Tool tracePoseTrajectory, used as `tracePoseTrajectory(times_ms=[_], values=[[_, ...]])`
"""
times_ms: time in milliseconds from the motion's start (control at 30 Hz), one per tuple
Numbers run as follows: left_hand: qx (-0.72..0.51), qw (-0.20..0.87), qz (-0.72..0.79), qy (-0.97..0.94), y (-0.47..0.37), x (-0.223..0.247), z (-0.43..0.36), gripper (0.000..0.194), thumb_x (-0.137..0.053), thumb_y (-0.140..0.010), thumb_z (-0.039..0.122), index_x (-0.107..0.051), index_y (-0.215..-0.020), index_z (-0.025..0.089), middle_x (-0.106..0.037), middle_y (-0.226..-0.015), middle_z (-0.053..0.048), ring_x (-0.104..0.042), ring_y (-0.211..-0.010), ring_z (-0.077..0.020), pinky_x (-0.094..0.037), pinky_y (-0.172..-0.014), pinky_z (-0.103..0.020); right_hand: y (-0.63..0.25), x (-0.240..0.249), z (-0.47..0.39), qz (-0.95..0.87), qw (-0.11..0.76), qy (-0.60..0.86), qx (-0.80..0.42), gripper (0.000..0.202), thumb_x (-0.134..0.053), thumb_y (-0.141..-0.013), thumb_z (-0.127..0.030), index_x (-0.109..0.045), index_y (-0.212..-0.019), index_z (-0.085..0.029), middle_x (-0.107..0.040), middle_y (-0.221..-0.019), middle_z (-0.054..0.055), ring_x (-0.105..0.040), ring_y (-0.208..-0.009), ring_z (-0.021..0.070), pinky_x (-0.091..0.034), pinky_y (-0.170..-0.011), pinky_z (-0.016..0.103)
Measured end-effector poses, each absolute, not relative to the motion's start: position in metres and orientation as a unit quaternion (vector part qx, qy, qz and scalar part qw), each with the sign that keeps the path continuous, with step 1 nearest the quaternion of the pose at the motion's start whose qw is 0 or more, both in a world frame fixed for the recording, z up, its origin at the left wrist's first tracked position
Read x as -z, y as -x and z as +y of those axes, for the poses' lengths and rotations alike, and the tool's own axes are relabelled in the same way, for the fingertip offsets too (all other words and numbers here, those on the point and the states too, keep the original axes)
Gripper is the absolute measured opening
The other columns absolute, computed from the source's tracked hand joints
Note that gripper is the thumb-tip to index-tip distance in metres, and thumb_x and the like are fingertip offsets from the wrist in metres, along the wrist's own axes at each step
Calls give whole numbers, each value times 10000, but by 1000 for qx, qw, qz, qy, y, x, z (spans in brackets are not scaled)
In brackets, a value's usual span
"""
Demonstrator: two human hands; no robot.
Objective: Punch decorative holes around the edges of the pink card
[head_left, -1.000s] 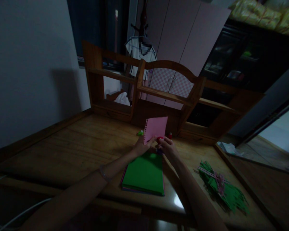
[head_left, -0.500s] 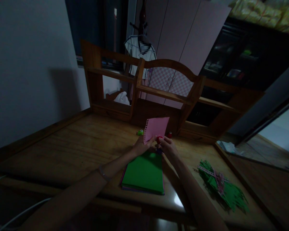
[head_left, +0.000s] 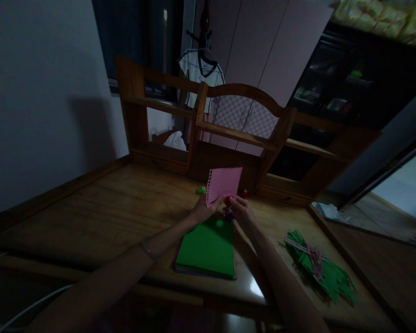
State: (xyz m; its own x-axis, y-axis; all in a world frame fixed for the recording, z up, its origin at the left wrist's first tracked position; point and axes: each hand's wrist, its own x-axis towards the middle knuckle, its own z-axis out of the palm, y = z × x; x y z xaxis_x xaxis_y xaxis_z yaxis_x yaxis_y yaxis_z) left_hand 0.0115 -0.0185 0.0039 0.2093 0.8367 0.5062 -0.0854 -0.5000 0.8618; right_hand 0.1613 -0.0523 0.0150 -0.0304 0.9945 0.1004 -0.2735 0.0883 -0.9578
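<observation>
A pink sheet of paper stands tilted up over the desk, a row of holes along its left edge. My left hand is closed on its lower left corner, fingers pinched. At the sheet's lower edge, my right hand is closed round a small rounded red object; its kind is too dim to make out. Something small and purple shows just below the fingers. Under both hands lies a stack of coloured sheets with a green one on top.
Behind the hands stand a small green object with an eye-like spot and a small red one. A heap of green paper strips with pink perforated strips lies at right. A wooden shelf unit borders the desk's back.
Both hands keep their hold on the pink sheet and the red object. The sheet and hands have shifted only very slightly.
</observation>
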Motion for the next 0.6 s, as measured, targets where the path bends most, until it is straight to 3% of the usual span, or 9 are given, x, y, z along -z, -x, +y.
tracePoseTrajectory(times_ms=[267, 467, 600], values=[[-546, 425, 293, -660, -16, 0, -21, 284, -558, -830, 379, -685, -909, 138, -708, -981, -78, -657, -917, -210, -534, -834, -323, -157, -16, -56, -446, 605, 401, -524, 223, -750, -661, -344, -633, -739, -170, -564, -647, -16, -455, -509, 85, -324, -473, 228], [-538, 465, 292, -639, -14, -7, -27, 322, -584, -811, 363, -651, -1033, 139, -695, -1041, -85, -654, -940, -210, -535, -851, -331, -157, -14, -56, -449, 607, 412, -510, 232, -752, -652, -353, -623, -703, -167, -562, -620, -12, -444, -503, 93, -326, -480, 238], [-538, 456, 300, -642, -12, -9, -26, 300, -593, -804, 368, -658, -994, 145, -697, -1027, -85, -651, -939, -212, -529, -850, -332, -156, -13, -55, -453, 606, 417, -503, 251, -753, -649, -381, -616, -695, -176, -521, -553, -29, -405, -462, 88, -311, -454, 234]])
